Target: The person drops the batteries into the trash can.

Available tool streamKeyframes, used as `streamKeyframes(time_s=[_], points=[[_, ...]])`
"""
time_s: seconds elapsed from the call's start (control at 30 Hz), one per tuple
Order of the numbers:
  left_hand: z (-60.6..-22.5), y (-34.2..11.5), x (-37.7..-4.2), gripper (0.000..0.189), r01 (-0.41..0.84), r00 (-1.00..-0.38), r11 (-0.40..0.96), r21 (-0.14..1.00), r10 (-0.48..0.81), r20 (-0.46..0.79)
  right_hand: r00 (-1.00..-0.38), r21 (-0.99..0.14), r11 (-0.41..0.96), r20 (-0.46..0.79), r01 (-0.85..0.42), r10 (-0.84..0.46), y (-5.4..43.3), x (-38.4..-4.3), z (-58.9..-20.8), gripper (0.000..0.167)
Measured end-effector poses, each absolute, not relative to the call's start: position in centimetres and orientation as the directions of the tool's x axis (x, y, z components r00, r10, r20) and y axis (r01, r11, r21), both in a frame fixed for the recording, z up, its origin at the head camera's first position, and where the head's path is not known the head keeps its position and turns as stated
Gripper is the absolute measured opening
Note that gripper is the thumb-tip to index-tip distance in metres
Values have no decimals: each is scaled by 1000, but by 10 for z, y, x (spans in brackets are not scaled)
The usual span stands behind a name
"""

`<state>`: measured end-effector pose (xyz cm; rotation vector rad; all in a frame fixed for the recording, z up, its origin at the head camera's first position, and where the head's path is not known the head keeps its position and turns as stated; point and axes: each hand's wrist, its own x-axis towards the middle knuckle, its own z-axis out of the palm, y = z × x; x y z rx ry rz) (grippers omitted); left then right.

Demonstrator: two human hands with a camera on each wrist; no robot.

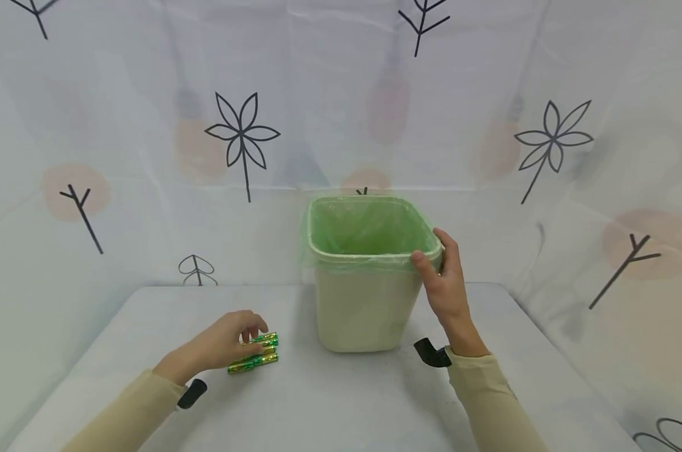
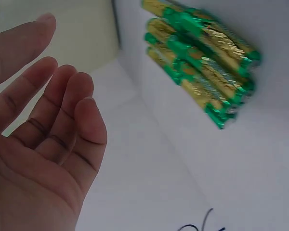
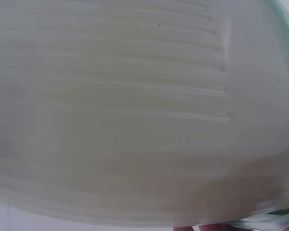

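Note:
Several green-and-gold batteries (image 1: 253, 363) lie side by side on the white table, and in the left wrist view the batteries (image 2: 202, 62) sit just beyond the fingers. Over them hovers my left hand (image 1: 228, 342), its fingers loosely bent; the left wrist view shows the hand (image 2: 43, 134) apart from them with nothing in its grasp. A pale trash bin (image 1: 363, 307) stands upright, lined with a thin green bag (image 1: 369, 223) folded over the rim. My right hand (image 1: 447, 289) grips its right rim. The right wrist view is mostly the bin's ridged side (image 3: 125, 125), with fingertips barely showing below.
The white table (image 1: 284, 408) extends in front of the bin and the batteries. A white cloth backdrop (image 1: 330, 113) printed with dark plants hangs behind the table and along both sides. Dark wrist camera mounts (image 1: 431, 353) stick out from both wrists.

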<state>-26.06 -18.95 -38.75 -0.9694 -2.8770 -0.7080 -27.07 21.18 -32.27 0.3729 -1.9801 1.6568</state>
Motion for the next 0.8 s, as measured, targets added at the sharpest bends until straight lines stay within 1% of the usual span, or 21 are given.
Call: streamKeyframes(time_s=[0.13, 0.33, 0.57, 0.8], points=[[-398, -198, -260, 27, 511, -848, 747, 425, 519, 109, -819, -822, 206, 560, -531, 126, 211, -271, -323, 63], [-411, -206, -260, 27, 442, -883, 784, 435, 467, 56, -821, -822, 216, 558, -527, 122, 211, -271, -322, 64], [-423, -210, -264, 27, 416, -892, 804, 425, 452, 18, -814, -819, 203, 566, -537, 127, 210, -272, -322, 62], [-428, -209, -261, 26, 397, -897, 821, 411, 441, -14, -819, -822, 202, 561, -533, 123, 210, -271, -322, 62]])
